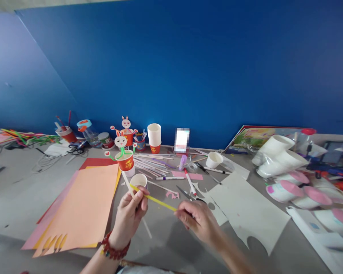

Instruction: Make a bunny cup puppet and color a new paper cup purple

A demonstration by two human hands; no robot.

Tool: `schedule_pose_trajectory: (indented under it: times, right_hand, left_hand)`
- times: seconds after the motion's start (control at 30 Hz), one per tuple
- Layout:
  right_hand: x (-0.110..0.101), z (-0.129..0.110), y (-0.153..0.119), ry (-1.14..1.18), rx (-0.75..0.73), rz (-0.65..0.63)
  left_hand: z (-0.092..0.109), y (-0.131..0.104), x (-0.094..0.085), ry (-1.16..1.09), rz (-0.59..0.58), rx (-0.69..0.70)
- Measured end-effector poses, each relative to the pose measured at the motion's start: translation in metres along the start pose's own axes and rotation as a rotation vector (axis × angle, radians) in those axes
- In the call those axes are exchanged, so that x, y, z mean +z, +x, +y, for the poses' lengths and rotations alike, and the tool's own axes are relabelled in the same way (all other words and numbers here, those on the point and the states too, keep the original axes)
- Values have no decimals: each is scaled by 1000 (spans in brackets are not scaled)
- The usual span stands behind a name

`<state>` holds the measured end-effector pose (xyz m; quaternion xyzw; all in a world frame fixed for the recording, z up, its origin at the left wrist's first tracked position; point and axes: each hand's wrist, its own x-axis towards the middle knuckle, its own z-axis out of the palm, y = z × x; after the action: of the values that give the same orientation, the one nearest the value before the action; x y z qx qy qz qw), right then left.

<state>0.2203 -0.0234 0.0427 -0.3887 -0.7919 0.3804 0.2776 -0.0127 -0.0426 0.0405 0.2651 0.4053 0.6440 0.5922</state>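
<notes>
A thin yellow strip (161, 203) stretches between my two hands above the grey table. My left hand (132, 208), with a red beaded bracelet at the wrist, pinches its left end together with a long white stick (146, 227) that crosses it at a slant. The fingers of my right hand (196, 217) are closed on the strip's other end. Just behind my left hand stands an open white paper cup (138, 180). Behind that, a red cup (126, 163) carries a white bunny face (120, 142) and green arms with round white ends.
Stacked coloured paper (82, 201) lies left, cut white sheets (248, 209) right. White sticks (148, 163), markers and scissors (185, 193) spread behind the hands. White cups with pink tops (291, 190) crowd the right side. A blue panel (188, 68) rises behind the table.
</notes>
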Motion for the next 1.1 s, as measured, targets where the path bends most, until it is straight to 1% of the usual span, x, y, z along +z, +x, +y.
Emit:
schedule_pose_trajectory:
  times: [0.07, 0.1, 0.13, 0.17, 0.2, 0.3, 0.4, 0.43, 0.5, 0.6, 0.67, 0.73, 0.8, 0.87, 0.9, 0.93, 0.97, 1.0, 1.03, 1.1]
  right_hand:
    - [-2, 11, 14, 33, 34, -11]
    - [-3, 17, 25, -22, 76, 13]
    - [-2, 23, 38, -173, 144, 50]
    - [-1, 29, 53, -375, 204, 57]
    - [2, 35, 69, -455, 234, 65]
    - [15, 48, 117, -591, 305, 67]
    - [30, 55, 154, -679, 371, 47]
    - [34, 56, 163, -699, 392, 39]
    - [39, 56, 177, -718, 410, 24]
    - [39, 52, 185, -712, 396, 22]
    - [34, 45, 182, -685, 358, 45]
    - [27, 35, 171, -633, 292, 82]
    - [19, 25, 150, -550, 219, 101]
    - [12, 17, 122, -439, 158, 70]
    - [10, 14, 106, -335, 127, 33]
    - [9, 12, 90, -46, 111, 14]
    - [9, 11, 75, 196, 130, 7]
    - [9, 10, 62, 347, 160, 4]
    - [10, 9, 50, 431, 197, 6]
    - [13, 8, 33, 522, 247, 24]
  left_hand:
    - [-1, 3, -3, -40, 28, 35]
    - [-2, 5, -4, -51, 42, 52]
    - [-4, 6, -4, -53, 51, 58]
    - [-5, 6, -4, -46, 59, 50]
    - [-6, 6, -4, -34, 69, 33]
    - [-9, 4, 0, -6, 124, -18]
    - [-11, 2, 1, -4, 185, -39]
    - [-12, 2, 1, -3, 188, -48]
    - [-14, 1, -2, 14, 159, -66]
    - [-16, 2, -5, 42, 114, -67]
    - [-17, 4, -5, 45, 129, -62]
    - [-17, 6, -5, 51, 140, -62]
    - [-16, 9, -4, 78, 116, -54]
    - [-15, 13, -3, 115, 72, -25]
    - [-15, 14, -2, 132, 51, -6]
    - [-15, 16, -2, 145, 30, 11]
    - [-15, 17, -1, 156, 10, 20]
    - [-16, 18, 1, 168, -11, 23]
    - [-17, 19, 3, 180, -32, 20]
    - [-20, 21, 7, 199, -70, 6]
